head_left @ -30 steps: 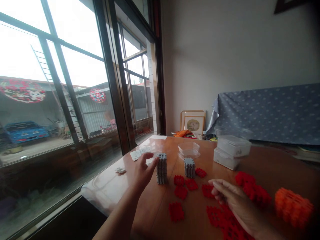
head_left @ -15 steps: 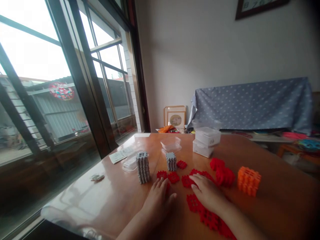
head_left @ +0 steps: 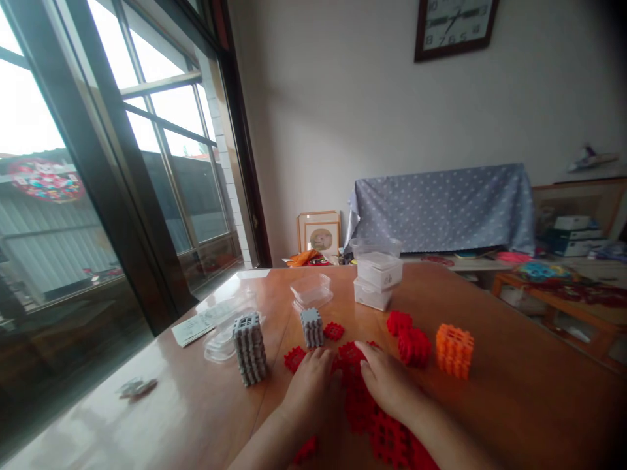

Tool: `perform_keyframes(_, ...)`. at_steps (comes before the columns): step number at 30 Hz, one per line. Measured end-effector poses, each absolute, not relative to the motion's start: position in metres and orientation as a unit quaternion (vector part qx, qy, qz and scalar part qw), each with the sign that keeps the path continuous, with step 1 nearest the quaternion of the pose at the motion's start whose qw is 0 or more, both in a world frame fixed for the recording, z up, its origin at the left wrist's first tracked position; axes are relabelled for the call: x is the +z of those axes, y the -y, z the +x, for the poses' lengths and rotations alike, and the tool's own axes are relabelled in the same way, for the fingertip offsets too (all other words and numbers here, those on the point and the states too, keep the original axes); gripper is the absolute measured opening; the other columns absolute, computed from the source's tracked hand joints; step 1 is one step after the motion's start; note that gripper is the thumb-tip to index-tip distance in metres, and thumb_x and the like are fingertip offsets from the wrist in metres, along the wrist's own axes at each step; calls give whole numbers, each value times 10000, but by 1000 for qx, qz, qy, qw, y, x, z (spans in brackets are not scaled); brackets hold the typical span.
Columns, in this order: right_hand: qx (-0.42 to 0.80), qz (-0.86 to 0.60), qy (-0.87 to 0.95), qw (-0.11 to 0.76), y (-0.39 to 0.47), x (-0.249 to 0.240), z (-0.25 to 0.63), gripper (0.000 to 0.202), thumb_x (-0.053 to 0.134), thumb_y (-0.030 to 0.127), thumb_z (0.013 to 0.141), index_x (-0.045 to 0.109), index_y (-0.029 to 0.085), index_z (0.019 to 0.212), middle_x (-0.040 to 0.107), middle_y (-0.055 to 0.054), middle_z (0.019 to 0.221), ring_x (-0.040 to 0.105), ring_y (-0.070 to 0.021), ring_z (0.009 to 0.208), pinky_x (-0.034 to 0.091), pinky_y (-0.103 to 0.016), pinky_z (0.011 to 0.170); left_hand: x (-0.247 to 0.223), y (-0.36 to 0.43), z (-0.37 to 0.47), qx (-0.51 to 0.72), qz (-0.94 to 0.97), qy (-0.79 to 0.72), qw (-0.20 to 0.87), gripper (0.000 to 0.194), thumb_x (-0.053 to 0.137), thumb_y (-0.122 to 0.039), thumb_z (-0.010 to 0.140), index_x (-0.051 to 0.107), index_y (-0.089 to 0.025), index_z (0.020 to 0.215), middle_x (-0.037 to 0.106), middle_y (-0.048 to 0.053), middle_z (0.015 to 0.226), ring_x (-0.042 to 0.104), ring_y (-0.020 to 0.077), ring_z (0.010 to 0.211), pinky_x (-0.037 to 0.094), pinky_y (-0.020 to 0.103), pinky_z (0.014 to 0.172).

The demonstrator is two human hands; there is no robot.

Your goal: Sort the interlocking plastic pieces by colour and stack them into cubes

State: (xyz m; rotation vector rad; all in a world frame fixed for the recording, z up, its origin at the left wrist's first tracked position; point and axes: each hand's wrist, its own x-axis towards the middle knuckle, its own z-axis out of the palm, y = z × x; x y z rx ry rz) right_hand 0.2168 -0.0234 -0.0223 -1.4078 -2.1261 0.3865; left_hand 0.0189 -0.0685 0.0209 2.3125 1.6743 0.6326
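Red notched plastic tiles (head_left: 359, 398) with square holes lie between and under my hands on the wooden table. My left hand (head_left: 309, 386) rests palm down over some of them, its fingers stretched forward and close together; its fingertips partly cover a red tile (head_left: 294, 359). My right hand (head_left: 386, 384) lies across the red tiles from the other side, thumb apart from the fingers, fingertips on a tile. Neither hand shows a piece gripped. Just beyond are a short grey stack of tiles (head_left: 312, 328) and a single red tile (head_left: 334, 331).
A taller grey stack (head_left: 249, 351) stands at left, an orange stack (head_left: 454, 350) at right, near bunched red tiles (head_left: 414, 346). Clear plastic boxes (head_left: 373, 294), an open clear tray (head_left: 311, 290), paper (head_left: 200, 326) and a small clear packet (head_left: 136, 388) lie farther out.
The view has turned right, so things appear farther left. My hands have come closer together, and the red tiles between them are now bunched more tightly.
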Motion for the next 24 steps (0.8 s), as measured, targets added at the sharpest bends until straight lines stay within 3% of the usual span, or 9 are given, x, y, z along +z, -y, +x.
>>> perform_keyframes(4, 162, -531, 769, 317, 22, -16, 216, 497, 382, 148, 916, 575, 105, 1373, 659, -168, 1333, 615, -245, 1249, 451, -373, 1086, 24, 38, 37, 171, 815, -545, 96, 262, 419, -226, 946, 653, -197, 1059, 660, 124, 1144, 606, 258, 1090, 453, 367, 994)
perform_keyframes(8, 175, -544, 746, 343, 22, -7, 220, 459, 370, 197, 945, 595, 128, 1339, 695, -148, 1278, 652, -250, 1190, 487, -381, 1043, 16, 11, 52, 158, 821, -543, 84, 359, 385, -181, 937, 631, -165, 1197, 641, 165, 1240, 572, 277, 1201, 411, 389, 1069)
perform_keyframes(14, 177, -547, 729, 372, 21, -4, 223, 430, 368, 270, 968, 620, 168, 1302, 716, -128, 1248, 669, -251, 1163, 499, -385, 1025, -2, 0, 61, 158, 792, -582, 92, 390, 437, -323, 957, 592, -139, 1264, 594, 192, 1333, 504, 324, 1300, 379, 450, 1101)
perform_keyframes(18, 191, -547, 719, 383, 18, -6, 225, 430, 368, 297, 968, 623, 179, 1294, 717, -120, 1254, 664, -247, 1177, 491, -383, 1033, 1, 7, 61, 154, 791, -586, 89, 360, 410, -394, 975, 636, -151, 1112, 648, 191, 1181, 582, 330, 1141, 436, 465, 1004)
perform_keyframes(24, 188, -558, 701, 402, 12, -8, 231, 415, 377, 318, 969, 641, 174, 1255, 720, -111, 1251, 656, -243, 1189, 489, -375, 1030, 13, 16, 50, 188, 791, -575, 84, 212, 407, -201, 943, 607, -177, 1009, 652, 131, 1075, 611, 251, 1014, 465, 351, 906)
